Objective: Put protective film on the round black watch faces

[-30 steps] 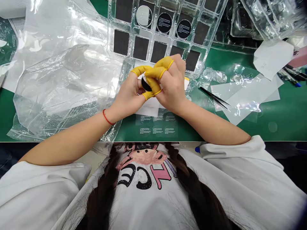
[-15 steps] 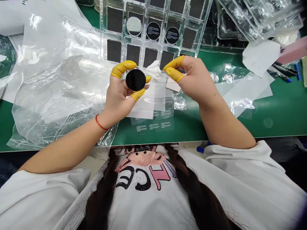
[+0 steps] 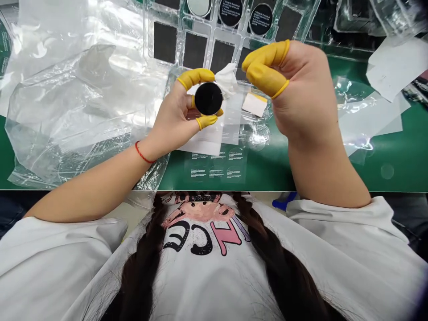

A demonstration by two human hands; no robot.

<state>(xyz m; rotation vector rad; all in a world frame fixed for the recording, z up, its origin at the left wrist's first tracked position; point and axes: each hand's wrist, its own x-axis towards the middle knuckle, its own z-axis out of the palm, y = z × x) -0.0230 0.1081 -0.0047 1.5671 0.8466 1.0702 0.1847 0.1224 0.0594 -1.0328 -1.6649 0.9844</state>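
Observation:
My left hand (image 3: 182, 109), with yellow finger cots, grips a round black disc (image 3: 208, 98) by its rim, glossy face up. My right hand (image 3: 294, 84) is raised to the right of it, thumb and index finger pinched together; whatever may be between the tips is too small to make out. Past my hands stands a clear tray (image 3: 179, 44) with dark square pads and several discs; two are black with white print (image 3: 261, 19) and one is pale (image 3: 199, 5). A crumpled white cloth (image 3: 227, 78) lies just beyond the held disc.
Clear plastic bags (image 3: 76, 107) spread over the left of the green table (image 3: 368, 171). A printed clear label sheet (image 3: 216, 171), white paper (image 3: 209, 145) and a small pale block (image 3: 254, 104) lie in the middle. More clear trays (image 3: 357, 18) and paper sheets (image 3: 374, 120) are at the right.
My left hand has moved right with the black disc. My right hand has risen and shifted right, its fingers still pinched. The view has shifted, so the tray sits higher in the picture.

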